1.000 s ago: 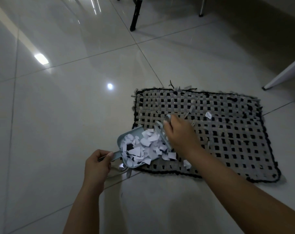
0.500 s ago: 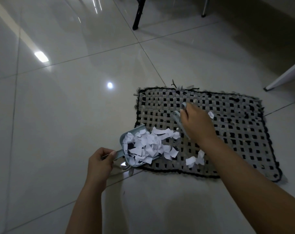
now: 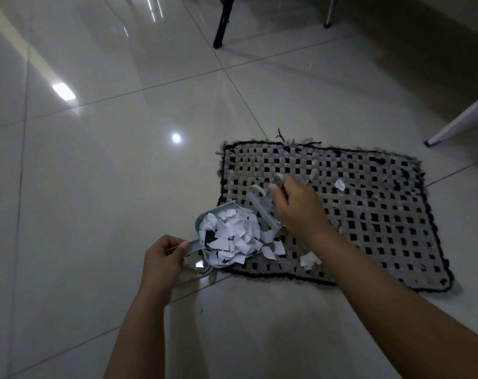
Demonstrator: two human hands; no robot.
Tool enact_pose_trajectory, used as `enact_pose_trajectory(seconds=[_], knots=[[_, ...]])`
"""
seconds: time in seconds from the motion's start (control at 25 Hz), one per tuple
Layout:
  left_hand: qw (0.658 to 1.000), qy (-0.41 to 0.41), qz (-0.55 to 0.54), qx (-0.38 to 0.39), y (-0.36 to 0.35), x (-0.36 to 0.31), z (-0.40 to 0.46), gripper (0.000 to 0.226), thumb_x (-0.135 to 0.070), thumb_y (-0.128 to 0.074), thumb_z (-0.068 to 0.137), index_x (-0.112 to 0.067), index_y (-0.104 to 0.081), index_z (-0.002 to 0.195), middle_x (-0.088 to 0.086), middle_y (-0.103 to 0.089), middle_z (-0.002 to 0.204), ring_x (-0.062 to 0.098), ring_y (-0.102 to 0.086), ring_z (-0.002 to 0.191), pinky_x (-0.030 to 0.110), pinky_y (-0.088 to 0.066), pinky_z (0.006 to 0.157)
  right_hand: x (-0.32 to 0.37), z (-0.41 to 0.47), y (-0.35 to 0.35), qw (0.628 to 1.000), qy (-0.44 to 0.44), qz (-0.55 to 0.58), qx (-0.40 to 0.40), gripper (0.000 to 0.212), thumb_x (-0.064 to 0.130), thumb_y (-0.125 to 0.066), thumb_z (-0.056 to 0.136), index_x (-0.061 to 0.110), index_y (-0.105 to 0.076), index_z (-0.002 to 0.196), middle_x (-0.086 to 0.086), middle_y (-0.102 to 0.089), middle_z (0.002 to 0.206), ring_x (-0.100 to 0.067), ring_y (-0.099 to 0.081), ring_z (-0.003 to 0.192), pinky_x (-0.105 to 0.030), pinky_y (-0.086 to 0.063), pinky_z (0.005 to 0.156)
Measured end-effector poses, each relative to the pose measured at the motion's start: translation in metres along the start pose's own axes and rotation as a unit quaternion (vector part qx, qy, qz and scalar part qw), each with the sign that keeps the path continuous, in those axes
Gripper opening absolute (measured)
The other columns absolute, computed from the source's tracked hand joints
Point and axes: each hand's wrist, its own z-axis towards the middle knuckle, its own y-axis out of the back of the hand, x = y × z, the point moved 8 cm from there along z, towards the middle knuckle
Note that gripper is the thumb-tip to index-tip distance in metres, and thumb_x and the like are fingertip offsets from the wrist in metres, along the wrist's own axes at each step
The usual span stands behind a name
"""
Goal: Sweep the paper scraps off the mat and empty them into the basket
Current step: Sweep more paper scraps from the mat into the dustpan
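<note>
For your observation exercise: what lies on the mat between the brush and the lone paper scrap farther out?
In the head view, only bare woven mat separates the brush, held by the right hand, from the lone scrap.

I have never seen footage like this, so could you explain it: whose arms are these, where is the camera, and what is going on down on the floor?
No machine here: a person wears a camera on the head, looking down at both bare hands. The left hand holds the handle of a small pale dustpan, heaped with white paper scraps. The right hand holds a little brush at the pan's mouth. They work over a woven grey and black mat on a shiny tiled floor. A few scraps still lie on the mat, one far off. No basket is in view.
</note>
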Motion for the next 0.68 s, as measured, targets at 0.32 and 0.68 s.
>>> enact_pose_trajectory(seconds=[0.32,0.68], knots=[[1.0,0.002,0.012,0.004,0.0,-0.003,0.001,0.023,0.0,-0.056,0.086,-0.007,-0.053,0.064,0.008,-0.042,0.054,0.02,-0.033,0.051,0.026,-0.028,0.05,0.003,0.015,-0.017,0.995,0.016,-0.085,0.043,0.02,0.017,-0.039,0.096,0.001,-0.051,0.096,-0.001,-0.042,0.076,-0.02,-0.039,0.065,-0.029,-0.026,0.055],[1.0,-0.003,0.019,0.005,0.0,-0.005,0.003,0.024,-0.001,-0.057,0.085,-0.008,-0.054,0.063,0.008,-0.042,0.052,0.02,-0.034,0.051,0.027,-0.029,0.051,0.023,0.006,-0.008,0.999,0.023,0.016,0.038,0.021,0.018,-0.039,0.096,0.016,-0.039,0.075,0.009,-0.037,0.057,-0.005,-0.032,0.047,-0.017,-0.023,0.042]])
